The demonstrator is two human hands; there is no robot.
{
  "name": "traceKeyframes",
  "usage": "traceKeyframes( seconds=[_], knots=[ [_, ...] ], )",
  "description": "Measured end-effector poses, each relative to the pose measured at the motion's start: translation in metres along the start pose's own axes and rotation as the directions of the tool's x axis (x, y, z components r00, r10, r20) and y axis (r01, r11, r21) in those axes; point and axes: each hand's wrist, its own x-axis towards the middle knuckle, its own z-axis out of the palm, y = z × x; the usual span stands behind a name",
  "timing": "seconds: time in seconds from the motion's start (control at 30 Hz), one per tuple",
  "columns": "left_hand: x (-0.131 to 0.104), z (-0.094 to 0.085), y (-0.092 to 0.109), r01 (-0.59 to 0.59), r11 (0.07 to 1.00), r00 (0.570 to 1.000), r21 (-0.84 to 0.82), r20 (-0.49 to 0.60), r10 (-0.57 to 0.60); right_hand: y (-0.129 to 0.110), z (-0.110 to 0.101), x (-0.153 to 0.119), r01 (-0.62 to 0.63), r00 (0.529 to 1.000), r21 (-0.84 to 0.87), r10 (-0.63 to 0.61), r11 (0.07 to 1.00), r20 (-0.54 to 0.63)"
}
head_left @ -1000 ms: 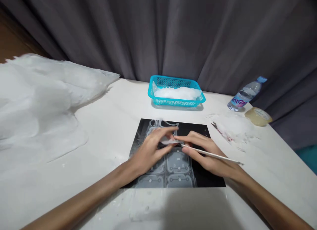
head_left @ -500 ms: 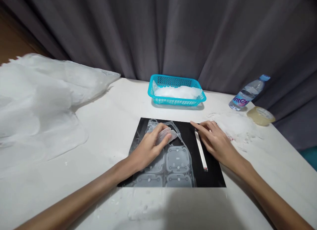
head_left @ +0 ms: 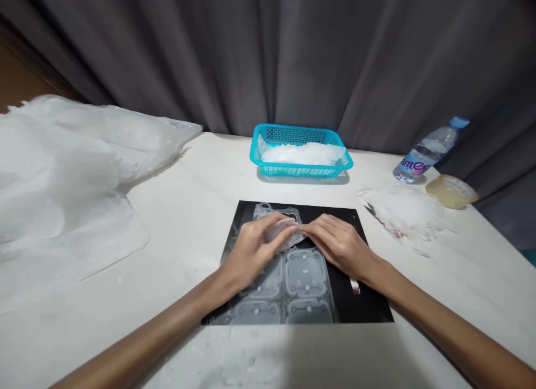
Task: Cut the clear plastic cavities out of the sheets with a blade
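Note:
My left hand (head_left: pixel 253 246) is closed round a small translucent plastic piece (head_left: pixel 281 233), over the upper part of a clear molded plastic sheet (head_left: pixel 306 272). The sheet lies on a black board (head_left: pixel 352 308) and shows rounded square shapes. My right hand (head_left: pixel 341 244) meets the left one at the piece's right edge, its fingertips pinched together there. What those fingertips grip is too small to make out. A white stick-like tool (head_left: pixel 355 286) lies on the board, mostly hidden under my right hand.
A blue basket (head_left: pixel 301 170) holding translucent pieces stands behind the board. Large translucent bags (head_left: pixel 75 182) cover the left side. At right are plastic scraps (head_left: pixel 412 210) with dark pointed blades, a water bottle (head_left: pixel 429 154) and a tape roll (head_left: pixel 451 192).
My right hand has moved left from beside the white tool to the piece in my left hand, and its fingers have closed. The view has shifted slightly.

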Motion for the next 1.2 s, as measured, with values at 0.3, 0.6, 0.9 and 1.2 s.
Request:
traceKeyframes(
  seconds=[0.3, 0.6, 0.9, 1.2],
  knots=[
    [0.006, -0.006, -0.019, 0.216, 0.861, 0.852, -0.461, -0.342, -0.397, -0.013, 0.005, -0.002, -0.081, 0.996, -0.094, 0.077, 0.992, -0.044],
    [0.007, -0.007, -0.01, 0.177, 0.868, 0.974, -0.464, -0.043, -0.221, -0.012, 0.003, -0.004, -0.434, 0.855, 0.371, 0.505, 0.821, -0.119],
    [0.006, -0.009, -0.01, 0.205, 0.847, 0.973, -0.491, 0.014, -0.228, -0.001, 0.005, 0.022, -0.391, 0.915, 0.674, 0.34, 0.626, 0.216],
    [0.008, -0.013, -0.015, 0.249, 0.845, 0.968, -0.472, 0.099, -0.231, 0.009, 0.003, 0.019, -0.447, 0.891, 0.656, 0.364, 0.607, 0.271]
  ],
)
